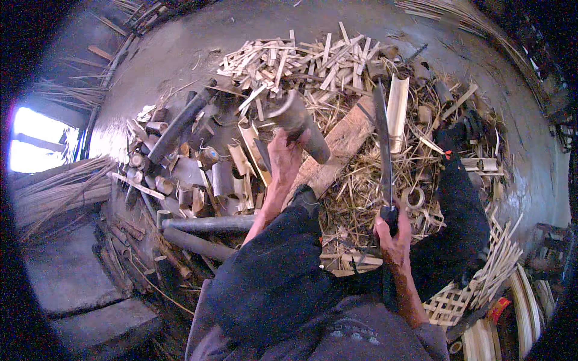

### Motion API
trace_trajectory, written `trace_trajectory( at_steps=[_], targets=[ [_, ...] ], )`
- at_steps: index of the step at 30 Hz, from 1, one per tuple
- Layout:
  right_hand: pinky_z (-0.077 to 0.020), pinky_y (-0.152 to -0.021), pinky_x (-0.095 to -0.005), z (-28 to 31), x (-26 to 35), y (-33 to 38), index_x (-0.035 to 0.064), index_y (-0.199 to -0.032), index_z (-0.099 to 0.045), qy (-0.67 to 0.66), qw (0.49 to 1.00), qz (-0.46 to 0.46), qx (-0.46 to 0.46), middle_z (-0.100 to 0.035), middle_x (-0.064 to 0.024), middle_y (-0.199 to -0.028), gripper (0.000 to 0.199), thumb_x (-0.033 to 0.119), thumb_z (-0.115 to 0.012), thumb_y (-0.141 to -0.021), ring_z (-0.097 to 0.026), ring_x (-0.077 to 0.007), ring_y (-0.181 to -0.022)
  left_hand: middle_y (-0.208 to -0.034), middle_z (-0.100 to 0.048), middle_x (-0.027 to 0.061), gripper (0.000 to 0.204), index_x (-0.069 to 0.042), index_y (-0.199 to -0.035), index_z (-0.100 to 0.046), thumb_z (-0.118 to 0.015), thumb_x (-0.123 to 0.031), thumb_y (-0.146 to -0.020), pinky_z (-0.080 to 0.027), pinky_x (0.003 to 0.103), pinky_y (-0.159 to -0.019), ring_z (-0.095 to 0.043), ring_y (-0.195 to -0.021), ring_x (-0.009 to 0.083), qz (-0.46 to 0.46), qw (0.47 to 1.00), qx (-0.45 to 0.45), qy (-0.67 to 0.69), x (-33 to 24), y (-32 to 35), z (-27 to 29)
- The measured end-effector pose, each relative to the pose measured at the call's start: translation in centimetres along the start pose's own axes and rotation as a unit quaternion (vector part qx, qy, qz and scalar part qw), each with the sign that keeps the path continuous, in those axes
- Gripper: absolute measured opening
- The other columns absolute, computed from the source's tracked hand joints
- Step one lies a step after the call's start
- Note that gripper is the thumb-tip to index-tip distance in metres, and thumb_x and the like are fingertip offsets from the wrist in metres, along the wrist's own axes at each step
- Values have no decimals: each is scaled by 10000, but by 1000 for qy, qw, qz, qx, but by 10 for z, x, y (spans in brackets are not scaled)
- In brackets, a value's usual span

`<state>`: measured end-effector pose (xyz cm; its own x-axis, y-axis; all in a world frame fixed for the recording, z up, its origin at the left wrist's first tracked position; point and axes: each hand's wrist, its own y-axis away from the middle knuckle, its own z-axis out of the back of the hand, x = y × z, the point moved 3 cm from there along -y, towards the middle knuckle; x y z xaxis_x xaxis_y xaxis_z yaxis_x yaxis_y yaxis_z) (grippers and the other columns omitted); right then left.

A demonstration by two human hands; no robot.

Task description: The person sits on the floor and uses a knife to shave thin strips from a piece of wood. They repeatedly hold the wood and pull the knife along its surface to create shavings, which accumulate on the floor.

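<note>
Bamboo, a short thick tube point(299, 123), stands tilted on a wooden plank point(337, 150), with the left hand point(283, 153) wrapped closed around its lower part. Right hand point(392, 237) is clenched on the handle of a long dark blade point(382, 141) that points away from the person, just right of the tube. Such a tube looks stiff, hollow and fairly light, smooth-skinned and likely to roll, so a grip low on the wall, well below the cut end, seems safest. Split strips point(301, 57) lie beyond the hands, dark poles point(208, 224) crowd the left, shavings and offcuts lie all round; open floor point(180, 42) only further out
</note>
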<state>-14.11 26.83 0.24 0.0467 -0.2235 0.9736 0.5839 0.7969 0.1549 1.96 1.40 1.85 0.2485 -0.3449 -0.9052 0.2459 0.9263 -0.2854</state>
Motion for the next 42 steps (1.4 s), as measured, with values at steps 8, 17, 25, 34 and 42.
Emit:
trace_trajectory(
  at_steps=[8,17,25,34,42],
  targets=[
    [-397,-514,-225,-39,134,-10,39,-1293,-393,-118,983,-5,138,-461,20,-707,386,199,-479,-952,-440,-65,-574,-906,-699,116,284,-55,-1092,-623,-678,-92,-816,-515,293,-695,-680,-781,193,-58,992,41,-105,-12,24,-23],
    [-366,-444,-216,-48,132,-24,70,-1290,-417,-103,980,-49,160,-433,28,-640,342,254,-365,-1007,-406,-48,-501,-906,-689,131,264,-25,-1059,-619,-675,-46,-802,-514,295,-676,-673,-770,203,-31,992,109,-52,-10,27,-37],
    [-371,-442,-209,-47,144,-18,77,-1274,-428,-110,972,-81,192,-440,17,-643,338,275,-341,-1013,-423,-54,-488,-840,-699,104,214,-22,-991,-654,-688,-47,-782,-507,294,-638,-642,-703,159,-102,990,86,-53,-18,31,-28],
    [-445,-620,-493,-35,125,-21,58,-1269,-399,137,982,59,118,-612,-215,-874,376,310,-378,-991,-603,-429,-748,-858,-702,83,220,-43,-1014,-661,-684,-51,-796,-511,294,-657,-651,-736,151,-52,988,122,78,-20,31,-53],
    [-460,-616,-505,-36,134,-12,50,-1269,-398,106,980,12,168,-610,-263,-856,390,321,-385,-988,-602,-447,-752,-876,-696,83,282,-59,-1073,-647,-672,-22,-796,-523,306,-689,-662,-760,169,-40,991,104,74,-15,39,-31]
  ],
)
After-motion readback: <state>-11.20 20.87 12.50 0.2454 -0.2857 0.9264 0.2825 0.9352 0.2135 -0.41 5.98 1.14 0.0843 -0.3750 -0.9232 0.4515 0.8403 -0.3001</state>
